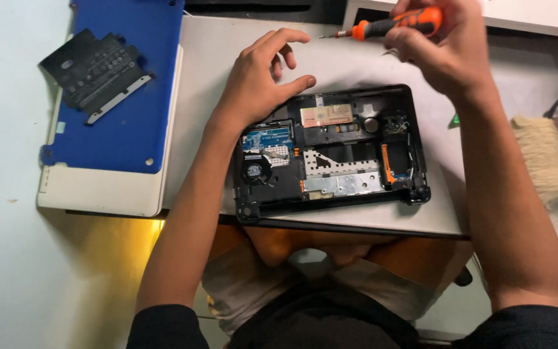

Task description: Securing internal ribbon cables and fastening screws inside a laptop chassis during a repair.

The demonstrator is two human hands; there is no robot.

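Count: one opened black laptop base (330,152), internals exposed (one small round fan, one blue board, silver shielding plates). One orange-and-black-handled screwdriver (389,24). One blue plastic cover panel (124,90) lying on one cream-white slab (98,187). One black flat ribbed panel (95,74) on top of the blue one. One wide pale-bristle brush (544,155).

Right hand (444,48): grip closed around the screwdriver handle, held in the air above the far edge of the desk (350,61), metal tip pointing left, clear of the laptop base.

Left hand (259,81): grip loose, fingers curled, holding nothing; heel and thumb rest at the far-left corner of the laptop base. Whether the fingertips touch the desk, can't tell.

Laptop base sits mid-desk, its near edge just short of the desk's near edge. Bare desk surface behind it and to its right, up to the brush at the right edge. Blue panel stack hangs over the left edge of the desk, well apart from the base.

Desk surface is light grey and matte. Pale wall or floor on the left, with a yellow glow under the desk's near-left corner.
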